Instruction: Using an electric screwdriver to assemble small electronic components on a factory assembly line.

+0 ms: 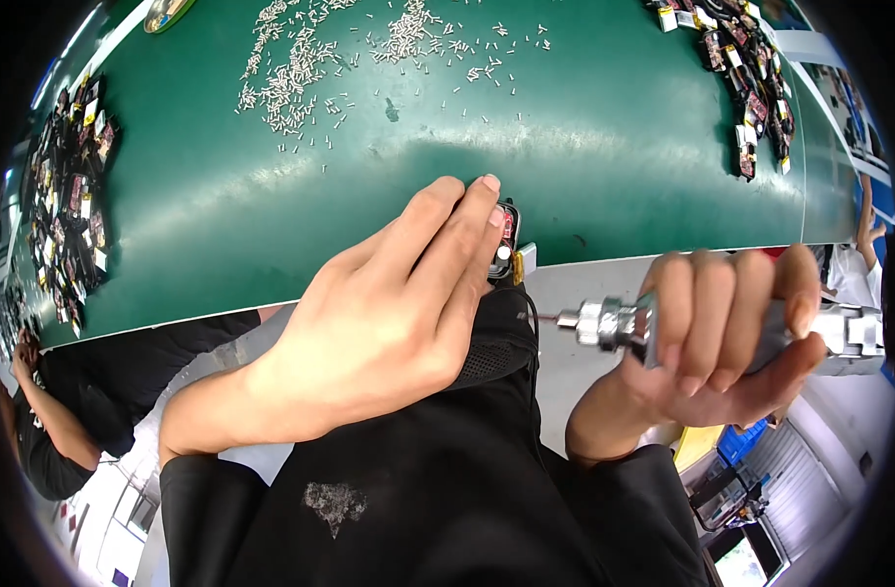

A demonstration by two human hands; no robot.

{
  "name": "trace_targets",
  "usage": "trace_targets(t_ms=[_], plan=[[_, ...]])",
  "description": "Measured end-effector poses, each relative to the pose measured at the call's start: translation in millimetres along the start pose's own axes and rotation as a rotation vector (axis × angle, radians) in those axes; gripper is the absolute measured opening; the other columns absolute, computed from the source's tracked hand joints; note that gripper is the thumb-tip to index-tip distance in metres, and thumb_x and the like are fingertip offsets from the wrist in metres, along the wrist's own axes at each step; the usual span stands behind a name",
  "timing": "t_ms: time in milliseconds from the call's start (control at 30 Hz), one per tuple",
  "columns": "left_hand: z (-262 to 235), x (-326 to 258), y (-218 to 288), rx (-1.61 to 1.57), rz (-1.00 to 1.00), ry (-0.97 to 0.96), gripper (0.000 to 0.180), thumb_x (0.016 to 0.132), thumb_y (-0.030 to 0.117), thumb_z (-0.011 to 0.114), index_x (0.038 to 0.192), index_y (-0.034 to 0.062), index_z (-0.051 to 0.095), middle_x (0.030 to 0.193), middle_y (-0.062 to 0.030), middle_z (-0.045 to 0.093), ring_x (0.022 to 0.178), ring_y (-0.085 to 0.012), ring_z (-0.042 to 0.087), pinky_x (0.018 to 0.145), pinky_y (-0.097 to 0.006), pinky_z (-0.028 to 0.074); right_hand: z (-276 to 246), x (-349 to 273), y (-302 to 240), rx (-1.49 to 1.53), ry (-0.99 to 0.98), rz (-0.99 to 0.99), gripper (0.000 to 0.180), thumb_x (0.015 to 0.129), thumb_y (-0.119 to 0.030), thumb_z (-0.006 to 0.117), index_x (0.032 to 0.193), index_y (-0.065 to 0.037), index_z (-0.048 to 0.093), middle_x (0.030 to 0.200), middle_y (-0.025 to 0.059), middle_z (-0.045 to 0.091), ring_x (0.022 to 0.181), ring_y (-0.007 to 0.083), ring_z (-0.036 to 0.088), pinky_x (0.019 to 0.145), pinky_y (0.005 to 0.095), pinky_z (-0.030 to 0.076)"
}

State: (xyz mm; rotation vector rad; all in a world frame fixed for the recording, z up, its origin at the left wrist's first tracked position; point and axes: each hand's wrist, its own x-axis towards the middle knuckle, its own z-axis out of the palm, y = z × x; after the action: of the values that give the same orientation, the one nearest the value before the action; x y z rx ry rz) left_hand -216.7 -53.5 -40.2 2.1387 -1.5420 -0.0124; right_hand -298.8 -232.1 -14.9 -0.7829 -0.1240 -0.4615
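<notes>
At the table's near edge, my left hand (389, 293) has its fingers together over a small black electronic unit (507, 240), which shows a red circuit board. The fingers cover most of the unit, and a small yellow-and-white piece (525, 258) sticks out at its right side. My right hand (726, 323) is wrapped round a silver-grey power screwdriver (604, 324), held sideways beyond the edge. Its thin bit points left, toward the left hand, and is apart from the unit.
Many small silver screws (296, 83) lie scattered on the green table (604, 166). Similar black units are piled at the left (71, 205) and the far right (746, 88). A round dish (166, 14) stands at the far left. Another person's arm (56, 416) shows at the left.
</notes>
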Motion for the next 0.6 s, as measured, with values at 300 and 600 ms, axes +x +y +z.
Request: trace_targets(t_ms=[300,600], plan=[[6,-4,-4,0.082,0.066,0.039,0.040,0.061,-0.005,0.062,0.100,-0.0155,0.059,0.111,-0.0236,0.057,0.094,-0.0338,0.058,0.070,-0.035,0.054,-17,34,14,-0.100,-0.098,0.082,0.034,0.094,-0.040,0.047,0.093,-0.007,0.057,0.052,-0.0026,0.041,0.045,0.0085,0.040,0.054,0.0248,0.035],[18,-3,-9,0.070,0.099,0.164,0.034,0.061,-0.004,0.063,0.093,-0.0153,0.061,0.105,-0.0224,0.060,0.089,-0.0324,0.060,0.067,-0.034,0.055,-19,35,15,-0.234,-0.158,0.150,0.031,0.096,-0.039,0.042,0.090,-0.010,0.052,0.054,-0.0029,0.040,0.044,0.0077,0.038,0.052,0.0252,0.035]])
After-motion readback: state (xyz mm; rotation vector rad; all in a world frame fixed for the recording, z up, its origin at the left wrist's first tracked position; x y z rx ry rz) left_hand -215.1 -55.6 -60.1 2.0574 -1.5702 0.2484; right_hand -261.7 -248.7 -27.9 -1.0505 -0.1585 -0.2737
